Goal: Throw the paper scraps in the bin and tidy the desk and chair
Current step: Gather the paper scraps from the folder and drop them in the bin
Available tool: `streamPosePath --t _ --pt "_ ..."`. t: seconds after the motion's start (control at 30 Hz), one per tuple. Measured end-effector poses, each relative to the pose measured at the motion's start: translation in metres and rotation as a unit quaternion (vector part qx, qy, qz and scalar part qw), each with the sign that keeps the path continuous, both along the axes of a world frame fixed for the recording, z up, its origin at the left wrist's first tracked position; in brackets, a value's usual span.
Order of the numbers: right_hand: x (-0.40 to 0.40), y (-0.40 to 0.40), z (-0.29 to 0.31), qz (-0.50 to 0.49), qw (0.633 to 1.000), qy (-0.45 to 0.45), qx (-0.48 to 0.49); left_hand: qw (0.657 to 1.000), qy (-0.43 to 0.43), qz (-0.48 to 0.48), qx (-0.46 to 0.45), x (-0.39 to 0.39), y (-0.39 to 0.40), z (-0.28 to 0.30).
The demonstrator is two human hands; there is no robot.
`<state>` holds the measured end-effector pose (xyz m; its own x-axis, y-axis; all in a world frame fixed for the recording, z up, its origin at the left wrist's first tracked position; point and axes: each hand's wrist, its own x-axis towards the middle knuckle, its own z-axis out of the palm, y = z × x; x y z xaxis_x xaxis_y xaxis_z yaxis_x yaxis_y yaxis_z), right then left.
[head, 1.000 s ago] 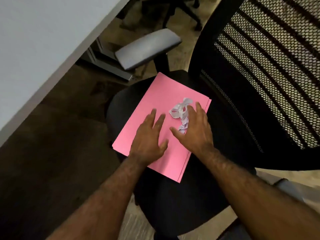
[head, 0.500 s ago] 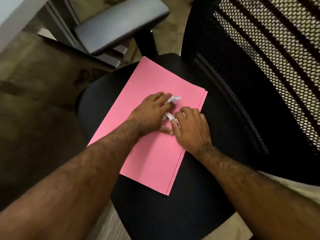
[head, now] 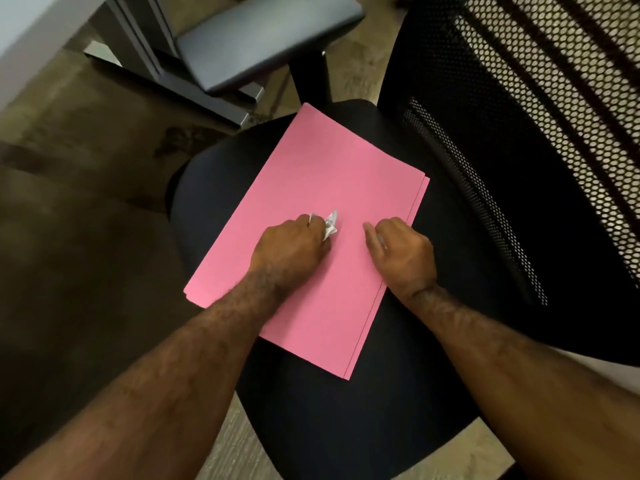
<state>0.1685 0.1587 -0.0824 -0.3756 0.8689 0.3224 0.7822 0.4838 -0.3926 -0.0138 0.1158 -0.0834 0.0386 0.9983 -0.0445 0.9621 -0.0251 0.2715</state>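
Gathering paper scraps off the pink folder on the chair seat.

The left hand has its fingers closed around the white paper scraps near the pink folder's middle (likely ready for binning); the right hand, fingers loosely open and empty, rests by the folder's right edge, probably steadying it on the chair seat.

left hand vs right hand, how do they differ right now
The left hand is closed in a fist around white paper scraps; the right hand holds nothing, its fingers loosely curled. The left hand sits near the middle of the pink folder; the right hand sits at the folder's right edge. Both rest on the folder, which lies on the chair seat.
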Motion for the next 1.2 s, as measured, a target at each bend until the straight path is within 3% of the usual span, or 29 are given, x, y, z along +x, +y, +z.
streamPosePath --t 0.13,0.2,0.33,0.63,0.97,1.2 --pt "-0.015 0.004 0.019 -0.071 0.990 0.121 -0.021 0.996 -0.040 0.078 0.011 -0.018 -0.028 0.009" --pt "-0.034 -0.002 0.029 -0.061 0.987 0.149 -0.013 0.989 -0.066 0.126 0.043 -0.030 -0.045 0.019" --pt "-0.098 -0.044 0.042 0.055 0.986 0.160 -0.009 0.966 -0.097 0.201 0.129 -0.064 -0.095 0.034" --pt "-0.249 -0.226 0.034 0.298 0.944 0.135 -0.044 0.922 -0.048 0.360 0.132 -0.160 -0.315 0.025" --pt "-0.356 -0.486 -0.006 0.465 0.870 0.099 -0.129 0.816 -0.041 0.575 0.033 -0.185 -0.613 -0.011" --pt "-0.401 -0.646 -0.043 0.498 0.840 0.064 -0.206 0.718 -0.057 0.694 -0.006 -0.184 -0.748 -0.059"
